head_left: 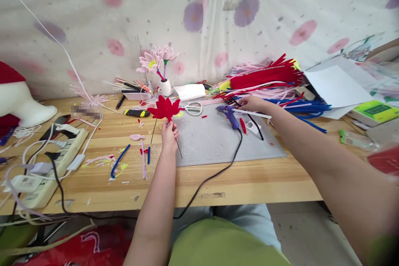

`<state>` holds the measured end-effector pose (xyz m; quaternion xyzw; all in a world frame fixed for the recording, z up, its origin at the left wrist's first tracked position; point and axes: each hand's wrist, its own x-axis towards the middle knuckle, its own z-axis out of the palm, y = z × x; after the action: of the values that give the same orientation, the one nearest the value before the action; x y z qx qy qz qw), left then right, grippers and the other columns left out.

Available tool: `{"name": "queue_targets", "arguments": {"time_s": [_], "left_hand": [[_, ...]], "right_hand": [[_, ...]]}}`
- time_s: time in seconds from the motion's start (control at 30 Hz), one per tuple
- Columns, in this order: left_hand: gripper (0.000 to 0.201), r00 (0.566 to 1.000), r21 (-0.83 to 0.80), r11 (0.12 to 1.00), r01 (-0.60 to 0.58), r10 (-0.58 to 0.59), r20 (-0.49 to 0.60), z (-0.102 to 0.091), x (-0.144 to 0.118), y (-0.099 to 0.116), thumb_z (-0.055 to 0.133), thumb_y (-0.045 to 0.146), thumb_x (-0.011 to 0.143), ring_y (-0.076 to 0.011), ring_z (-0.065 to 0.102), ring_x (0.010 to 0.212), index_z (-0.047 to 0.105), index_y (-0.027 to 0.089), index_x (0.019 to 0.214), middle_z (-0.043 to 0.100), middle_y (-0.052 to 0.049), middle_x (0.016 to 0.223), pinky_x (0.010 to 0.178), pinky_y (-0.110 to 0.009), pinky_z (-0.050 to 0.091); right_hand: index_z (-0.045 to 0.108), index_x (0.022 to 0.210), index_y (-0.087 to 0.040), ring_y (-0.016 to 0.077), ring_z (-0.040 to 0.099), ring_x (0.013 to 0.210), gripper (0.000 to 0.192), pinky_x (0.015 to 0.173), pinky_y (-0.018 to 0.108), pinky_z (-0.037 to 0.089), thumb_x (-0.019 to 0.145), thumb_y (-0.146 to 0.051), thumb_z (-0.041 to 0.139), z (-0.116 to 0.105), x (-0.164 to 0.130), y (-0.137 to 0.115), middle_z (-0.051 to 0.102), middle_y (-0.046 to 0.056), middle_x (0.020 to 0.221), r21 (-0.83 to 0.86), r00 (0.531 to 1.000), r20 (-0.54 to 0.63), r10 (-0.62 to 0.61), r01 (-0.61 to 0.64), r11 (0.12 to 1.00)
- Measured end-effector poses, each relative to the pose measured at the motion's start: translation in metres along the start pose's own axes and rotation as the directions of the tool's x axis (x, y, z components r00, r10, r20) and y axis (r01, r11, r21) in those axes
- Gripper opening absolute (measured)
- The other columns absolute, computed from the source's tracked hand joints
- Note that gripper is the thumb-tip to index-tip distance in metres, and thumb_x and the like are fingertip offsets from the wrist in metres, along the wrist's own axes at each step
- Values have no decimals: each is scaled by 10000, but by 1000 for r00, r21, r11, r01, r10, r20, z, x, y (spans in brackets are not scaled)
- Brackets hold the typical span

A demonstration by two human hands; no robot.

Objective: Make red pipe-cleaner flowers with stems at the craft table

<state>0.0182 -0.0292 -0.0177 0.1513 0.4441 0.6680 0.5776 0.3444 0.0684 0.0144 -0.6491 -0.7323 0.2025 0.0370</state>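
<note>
My left hand (pixel 170 135) is closed around the thin dark stem of a red fuzzy flower (pixel 164 108), held upright over the left edge of the grey cutting mat (pixel 202 145). Farther right, my right hand (pixel 252 103) reaches to the front of the pipe cleaner pile, fingers drawn together by some dark strands. What the fingertips grip is too small to tell. A black pipe cleaner (pixel 257 126) and a white strip (pixel 254 112) lie just below that hand. Close to its left rests a purple hot glue gun (pixel 229 116) on the mat.
Red pipe cleaners (pixel 264 77) and blue ones (pixel 307 108) lie at the back right. White-handled scissors (pixel 193 109), a yellow-black cutter (pixel 137 113) and a small white vase (pixel 166 87) with pink flowers stand behind. A power strip (pixel 59 162) is left; the glue gun's cord crosses the front.
</note>
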Motion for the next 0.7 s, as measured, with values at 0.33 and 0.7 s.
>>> {"name": "queue_targets", "arguments": {"time_s": [0.33,0.7], "left_hand": [[177,1000,44,999,-28,28,-5,-4,7,-5,505,342,815,1,218,322,511,167,796,381,80,509,319,-128,121],[187,992,62,992,-113,115,-43,-3,5,0,611,289,740,-14,361,364,459,179,747,464,80,528,360,-134,232]], "right_hand": [[645,726,-187,128,521,659,247,619,241,374,722,-426,579,-34,-11,-4,612,18,726,70,997,22,-70,68,995],[599,761,-171,94,462,557,375,537,240,360,656,-531,590,-43,-22,-28,552,2,641,364,976,65,-206,169,916]]}}
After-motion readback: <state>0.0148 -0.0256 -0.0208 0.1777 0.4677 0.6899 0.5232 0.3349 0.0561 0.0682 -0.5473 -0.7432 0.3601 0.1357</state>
